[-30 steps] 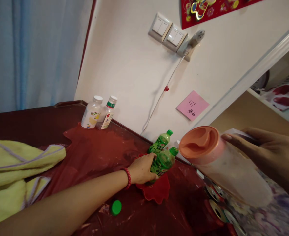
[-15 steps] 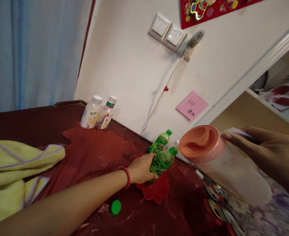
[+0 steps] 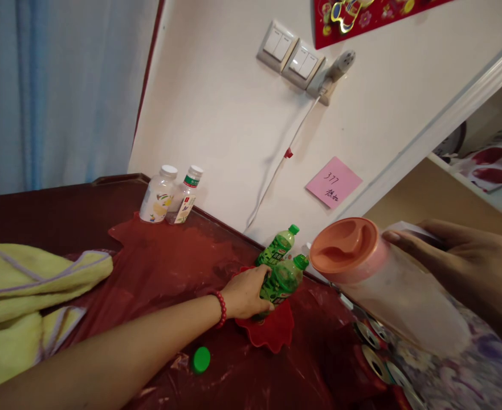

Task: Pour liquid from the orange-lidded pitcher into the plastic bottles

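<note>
My left hand point(image 3: 245, 293), with a red bead bracelet at the wrist, is wrapped round a green plastic bottle point(image 3: 285, 279) whose top has no cap on it. This bottle stands in a red, wavy-edged dish point(image 3: 272, 333). My right hand point(image 3: 468, 256) grips the handle of a translucent pitcher point(image 3: 404, 302), tipped to the left. Its orange lid point(image 3: 345, 250) is close to the bottle's mouth; whether liquid flows between them I cannot tell. Behind the held bottle is a second green bottle point(image 3: 280, 246) with its cap on. A loose green cap point(image 3: 200, 360) lies on the table below my left forearm.
Two white-capped bottles, one wide point(image 3: 157, 196) and one slim point(image 3: 186, 196), stand at the back against the wall. A yellow towel point(image 3: 41, 285) lies at the left. Several opened cans point(image 3: 374, 364) stand at lower right. A white cord point(image 3: 276, 171) hangs down the wall.
Almost nothing differs. The pitcher in my right hand has shifted very slightly left; my left hand and the bottle keep their place.
</note>
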A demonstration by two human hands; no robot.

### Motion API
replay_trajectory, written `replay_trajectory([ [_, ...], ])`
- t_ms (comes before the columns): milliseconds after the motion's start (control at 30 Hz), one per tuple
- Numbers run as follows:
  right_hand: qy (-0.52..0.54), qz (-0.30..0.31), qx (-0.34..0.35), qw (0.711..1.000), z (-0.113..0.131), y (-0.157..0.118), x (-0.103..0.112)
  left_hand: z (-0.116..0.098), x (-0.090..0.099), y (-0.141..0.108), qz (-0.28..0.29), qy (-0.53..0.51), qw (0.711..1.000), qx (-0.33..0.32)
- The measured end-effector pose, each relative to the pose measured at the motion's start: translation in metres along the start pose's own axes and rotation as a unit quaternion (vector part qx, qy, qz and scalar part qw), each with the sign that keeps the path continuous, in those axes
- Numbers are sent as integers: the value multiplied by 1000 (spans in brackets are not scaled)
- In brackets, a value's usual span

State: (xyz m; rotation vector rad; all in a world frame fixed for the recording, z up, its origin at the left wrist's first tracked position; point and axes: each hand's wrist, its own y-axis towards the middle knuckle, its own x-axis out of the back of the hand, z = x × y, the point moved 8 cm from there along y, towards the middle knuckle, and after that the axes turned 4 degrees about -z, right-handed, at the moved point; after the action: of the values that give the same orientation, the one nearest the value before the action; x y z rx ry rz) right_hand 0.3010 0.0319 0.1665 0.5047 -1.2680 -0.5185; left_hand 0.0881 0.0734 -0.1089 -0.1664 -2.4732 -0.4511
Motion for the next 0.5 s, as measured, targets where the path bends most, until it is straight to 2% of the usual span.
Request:
replay_trajectory([
  [500, 23, -10, 0, 1000, 1, -2, -3, 0, -1, -1, 4, -1, 1000, 0],
])
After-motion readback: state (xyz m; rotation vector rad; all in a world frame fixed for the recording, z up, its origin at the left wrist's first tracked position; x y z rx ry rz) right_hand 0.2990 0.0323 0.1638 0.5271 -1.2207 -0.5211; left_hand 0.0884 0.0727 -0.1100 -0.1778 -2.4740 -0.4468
